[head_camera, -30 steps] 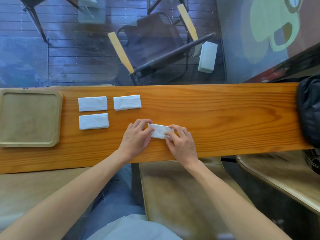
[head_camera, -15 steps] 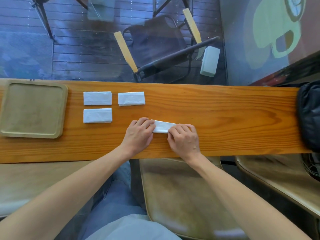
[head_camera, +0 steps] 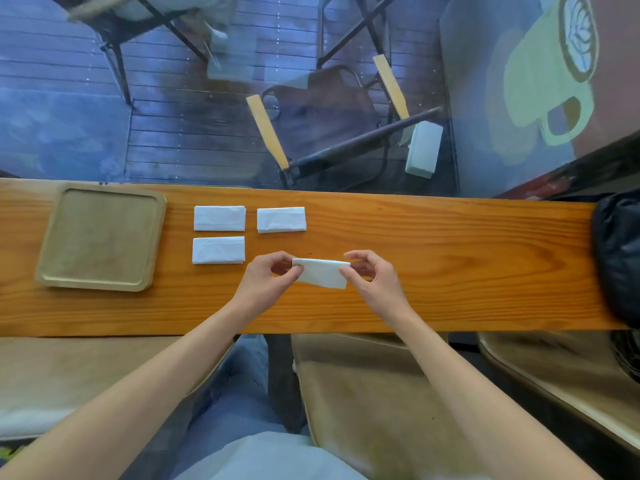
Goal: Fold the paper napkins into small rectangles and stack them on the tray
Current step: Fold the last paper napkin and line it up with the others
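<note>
**4th napkin pinched at both ends, tray not yet loaded**

Far left on the wooden counter: the tray, rim up, nothing stacked in it yet. Prob. parked at that end so finished pieces can be swept over w/o crossing the work spot.

Just right of it, 3 folded napkins lie flat on the wood, apart from each other and off the tray: back-left napkin, front-left napkin, back-right napkin. Laid in a rough grid, likely a holding area so all get stacked in one go.

Centre: left hand pinches the left end of the held napkin btw thumb and fingertips, other fingers curled. The piece is already a small rectangle, its far edge tilted up, near edge low; can't tell if it touches the wood. Right hand pinches the right end the same way. Two-end grip keeps the thin paper taut and the fold from springing open, so it looks like a check/straighten before setting down.

Far right: black bag at the counter's end, well apart from the work.
</note>
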